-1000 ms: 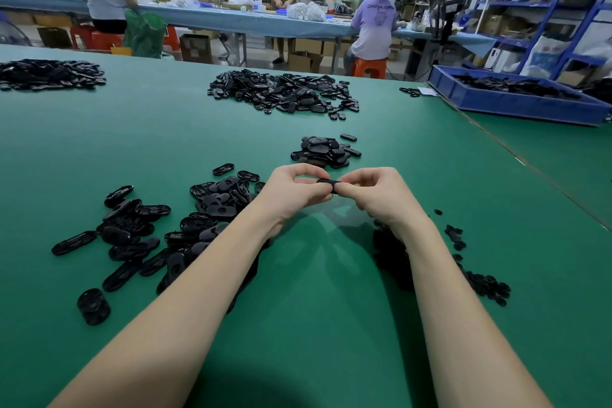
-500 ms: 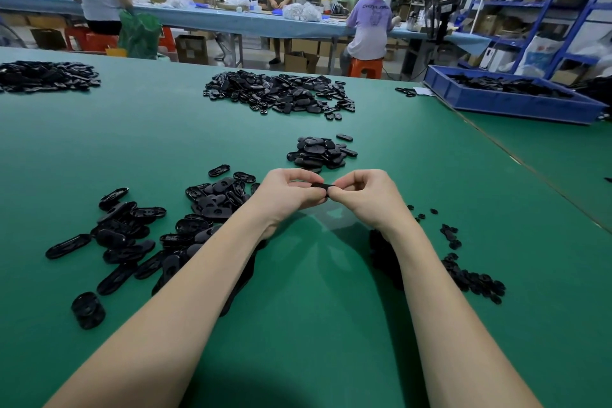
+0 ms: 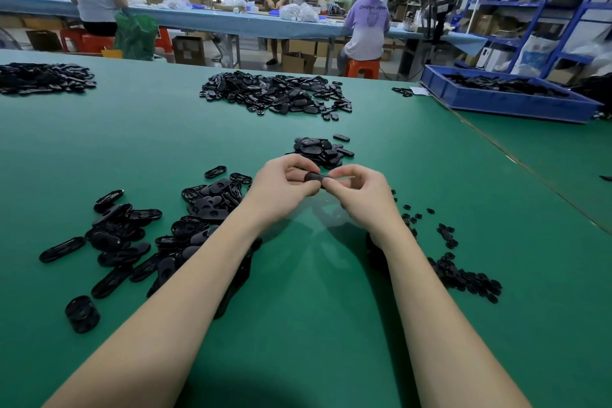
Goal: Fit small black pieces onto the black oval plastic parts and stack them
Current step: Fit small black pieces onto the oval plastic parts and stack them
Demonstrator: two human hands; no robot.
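Observation:
Over the green table [image 3: 298, 275], my left hand [image 3: 281, 187] and my right hand [image 3: 359, 190] meet, both pinching one black oval plastic part [image 3: 314, 177] between their fingertips. Most of that part is hidden by my fingers. A loose spread of black oval parts [image 3: 159, 232] lies to the left of my left forearm. Small black pieces [image 3: 460, 272] are scattered to the right of my right forearm. A small heap of oval parts [image 3: 319, 150] sits just beyond my hands. A short stack of oval parts [image 3: 82, 314] stands at the near left.
A large pile of black parts [image 3: 278, 94] lies farther back, another pile [image 3: 43, 78] at the far left. A blue bin [image 3: 506, 103] with black parts stands at the back right. A seam [image 3: 516, 159] runs along the table's right. People work at a far bench.
My hands have stayed together on the oval part, with the fingers shifting slightly around it. The view has tilted a little; the piles have not moved.

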